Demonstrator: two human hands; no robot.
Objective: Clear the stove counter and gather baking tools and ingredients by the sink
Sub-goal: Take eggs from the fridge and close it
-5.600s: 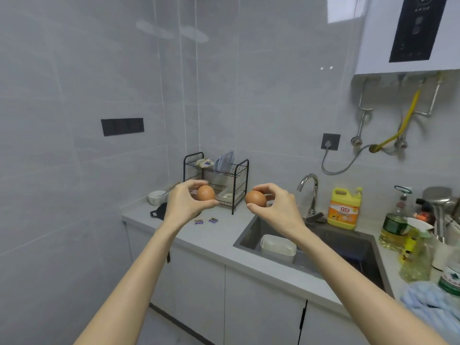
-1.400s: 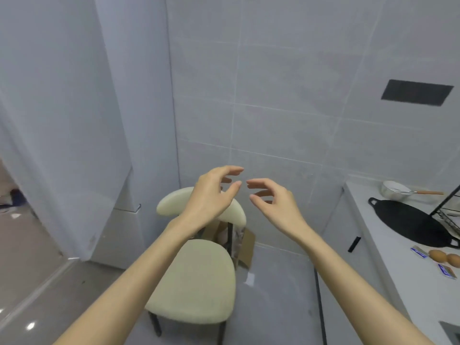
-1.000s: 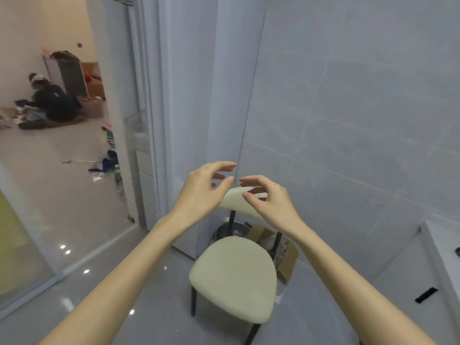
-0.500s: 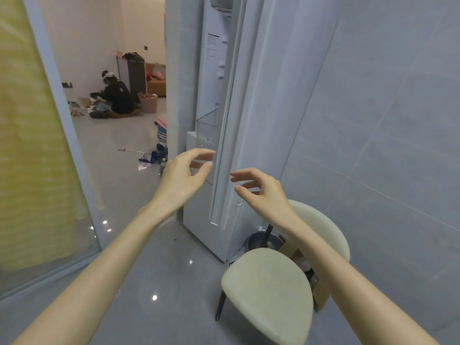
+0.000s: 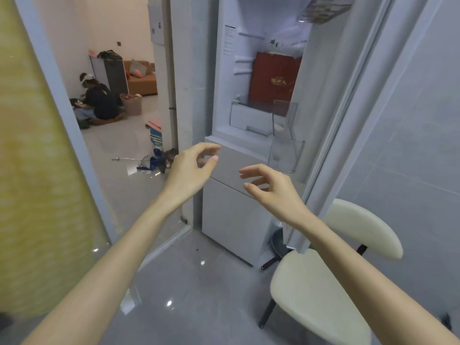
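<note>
I face an open white fridge [image 5: 234, 215] with its door [image 5: 348, 100] swung out to the right. A red box [image 5: 273, 83] stands on a shelf inside, above a clear drawer [image 5: 249, 118]. An empty clear bin [image 5: 286, 153] hangs on the door. My left hand [image 5: 191, 170] and my right hand [image 5: 271, 188] float in front of the fridge's lower drawers, both empty, with fingers loosely curled. The counter, the sink and the eggs are out of view.
A cream chair [image 5: 321, 290] stands close at the lower right, beside the fridge door. A dark pan [image 5: 276, 247] sits on the floor between chair and fridge. A doorway on the left leads to a room where a person [image 5: 97, 100] sits on the floor amid clutter.
I set two eggs on the counter, then turned left, away from the sink. The view swung past the chair to the open fridge. Both hands stay empty and have drifted slightly apart.
</note>
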